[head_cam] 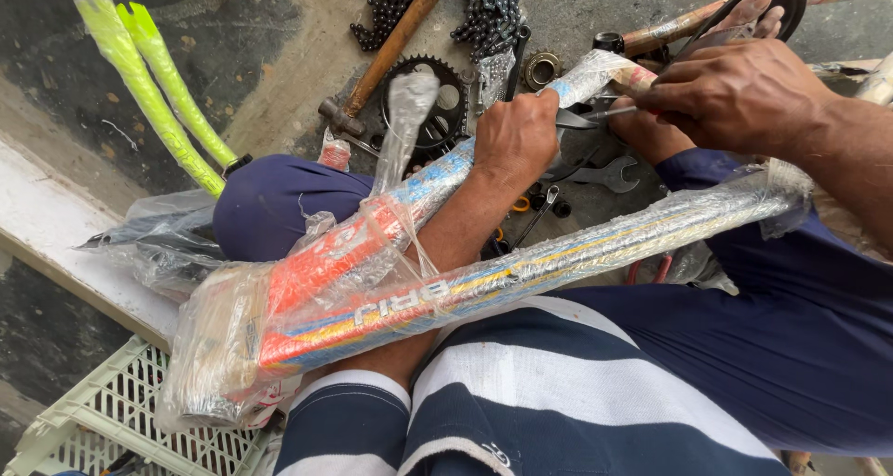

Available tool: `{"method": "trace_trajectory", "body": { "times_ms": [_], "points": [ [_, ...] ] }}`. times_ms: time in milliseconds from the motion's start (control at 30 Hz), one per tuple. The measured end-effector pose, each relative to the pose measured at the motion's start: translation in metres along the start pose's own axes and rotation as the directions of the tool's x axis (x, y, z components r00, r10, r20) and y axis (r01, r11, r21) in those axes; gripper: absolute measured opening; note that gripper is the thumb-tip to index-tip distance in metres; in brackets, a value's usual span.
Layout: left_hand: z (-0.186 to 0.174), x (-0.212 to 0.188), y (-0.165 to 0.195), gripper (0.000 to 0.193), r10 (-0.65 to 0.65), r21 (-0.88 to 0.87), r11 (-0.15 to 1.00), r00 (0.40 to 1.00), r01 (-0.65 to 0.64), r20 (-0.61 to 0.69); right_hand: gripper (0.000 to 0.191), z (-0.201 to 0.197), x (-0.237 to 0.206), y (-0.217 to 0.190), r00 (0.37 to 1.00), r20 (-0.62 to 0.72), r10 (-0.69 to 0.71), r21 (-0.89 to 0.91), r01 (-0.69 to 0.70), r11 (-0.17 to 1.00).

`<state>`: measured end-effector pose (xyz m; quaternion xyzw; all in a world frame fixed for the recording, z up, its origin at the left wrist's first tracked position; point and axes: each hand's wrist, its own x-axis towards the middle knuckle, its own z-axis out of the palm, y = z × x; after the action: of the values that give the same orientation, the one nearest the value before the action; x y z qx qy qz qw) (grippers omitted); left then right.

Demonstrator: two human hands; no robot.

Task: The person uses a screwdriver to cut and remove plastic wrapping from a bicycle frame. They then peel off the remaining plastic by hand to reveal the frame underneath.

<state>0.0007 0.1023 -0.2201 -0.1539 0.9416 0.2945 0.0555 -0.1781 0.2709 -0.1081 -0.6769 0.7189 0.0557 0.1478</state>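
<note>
1. Left hand [514,139]: fingers closed around the upper tube of a plastic-wrapped bicycle frame [391,271], near the tube's far end.
2. Right hand [735,94]: fingers closed on a slim metal tool [595,116] (its exact kind cannot be told), whose tip meets the wrapping at the tube's end, just beside the left hand.
3. Bicycle frame: lies across the person's lap, its two tubes spreading from a joint at lower left; the left forearm passes between them.
4. Floor beyond the lap: hammer [386,53] with wooden handle, black chainring [437,113], heaped chain [484,11], small sprocket [540,68], open-ended spanner [609,174].
5. Left edge: two wrapped neon-yellow fork blades [153,85]; below them, a pale green plastic crate [121,420].
</note>
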Motion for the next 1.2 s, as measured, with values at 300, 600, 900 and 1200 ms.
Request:
{"method": "trace_trajectory", "body": {
  "times_ms": [300, 600, 900, 1200],
  "points": [
    [-0.008, 0.0, 0.004, 0.015, -0.006, -0.019, 1.0, 1.0, 0.006, 0.02, 0.028, 0.006, -0.006, 0.009, 0.997, 0.06, 0.044, -0.001, -0.044, 0.999],
    [-0.013, 0.001, 0.007, 0.012, -0.027, -0.001, 1.0, 0.999, 0.027, 0.046, 0.031, 0.012, -0.004, 0.008, 0.992, 0.11, 0.067, -0.055, -0.061, 0.997],
    [-0.009, -0.002, 0.005, 0.012, -0.015, -0.011, 1.0, 1.0, 0.015, 0.01, 0.051, 0.033, -0.005, 0.017, 0.976, 0.107, -0.187, -0.152, 0.202, 0.967],
    [-0.009, -0.001, 0.004, 0.013, 0.01, 0.002, 1.0, 0.999, -0.01, -0.051, 0.049, 0.029, 0.0, 0.012, 0.901, 0.34, 0.268, 0.427, -0.402, 0.81]
  ]
}}
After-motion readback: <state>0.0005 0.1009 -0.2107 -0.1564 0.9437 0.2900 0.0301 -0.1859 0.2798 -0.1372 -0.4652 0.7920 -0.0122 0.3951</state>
